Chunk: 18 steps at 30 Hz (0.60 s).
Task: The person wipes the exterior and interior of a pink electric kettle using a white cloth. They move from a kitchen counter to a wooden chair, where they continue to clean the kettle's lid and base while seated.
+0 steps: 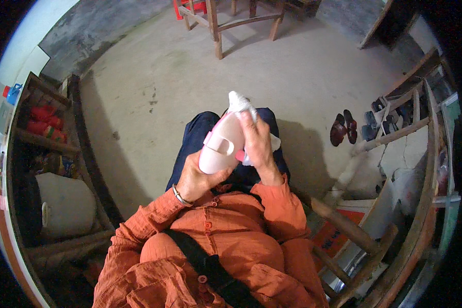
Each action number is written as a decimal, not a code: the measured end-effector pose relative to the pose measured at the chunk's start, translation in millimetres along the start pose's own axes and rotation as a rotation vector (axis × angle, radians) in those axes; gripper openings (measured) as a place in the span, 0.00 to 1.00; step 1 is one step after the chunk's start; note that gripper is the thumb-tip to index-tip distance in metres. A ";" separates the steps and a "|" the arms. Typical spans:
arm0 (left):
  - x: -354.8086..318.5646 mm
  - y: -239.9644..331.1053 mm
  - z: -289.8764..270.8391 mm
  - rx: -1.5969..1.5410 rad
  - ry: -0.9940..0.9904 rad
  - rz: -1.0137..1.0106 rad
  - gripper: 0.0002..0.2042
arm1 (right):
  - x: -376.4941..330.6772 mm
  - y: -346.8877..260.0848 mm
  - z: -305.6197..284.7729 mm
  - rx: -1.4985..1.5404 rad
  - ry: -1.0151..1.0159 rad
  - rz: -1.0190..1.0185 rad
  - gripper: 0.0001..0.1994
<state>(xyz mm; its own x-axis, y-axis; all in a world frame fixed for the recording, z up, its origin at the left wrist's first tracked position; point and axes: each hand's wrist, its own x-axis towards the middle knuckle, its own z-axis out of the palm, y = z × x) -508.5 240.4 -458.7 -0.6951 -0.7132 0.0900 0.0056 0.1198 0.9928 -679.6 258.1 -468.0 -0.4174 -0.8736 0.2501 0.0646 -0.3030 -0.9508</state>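
Observation:
Above my lap, my left hand (194,177) is closed round the lower end of a pale pink-and-white oval object (216,163). It has a pink rim and a rounded opening or recess in its side; I cannot tell its kind. My right hand (258,142) presses a white cloth (239,103) against the object's upper right side. The cloth bunches up at the far tip, and more white shows below the right palm. Fingers of both hands are partly hidden behind the object. A bracelet circles my left wrist.
Wooden shelves (46,139) with red bags and a white container (66,205) stand to the left. On the right are a wooden rack (426,120) with shoes and a dark pair of slippers (343,127) on the floor. Wooden furniture legs (217,43) stand ahead.

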 end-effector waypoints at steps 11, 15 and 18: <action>-3.7 3.3 1.5 -0.027 0.035 -0.034 0.15 | -0.8 -1.8 6.1 -0.348 -0.063 -0.332 0.20; -8.3 2.1 1.4 0.013 -0.011 0.032 0.14 | 9.5 20.7 -15.6 0.154 0.010 0.109 0.26; -5.8 7.3 -0.5 0.005 -0.078 0.138 0.17 | 11.7 27.8 -25.5 0.145 -0.040 0.109 0.25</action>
<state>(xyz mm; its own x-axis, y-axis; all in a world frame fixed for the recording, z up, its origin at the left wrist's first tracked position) -504.1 245.1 -451.9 -0.7420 -0.6338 0.2187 0.1011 0.2167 0.9710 -705.8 249.2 -496.2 -0.3650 -0.9177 0.1569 0.2385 -0.2550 -0.9371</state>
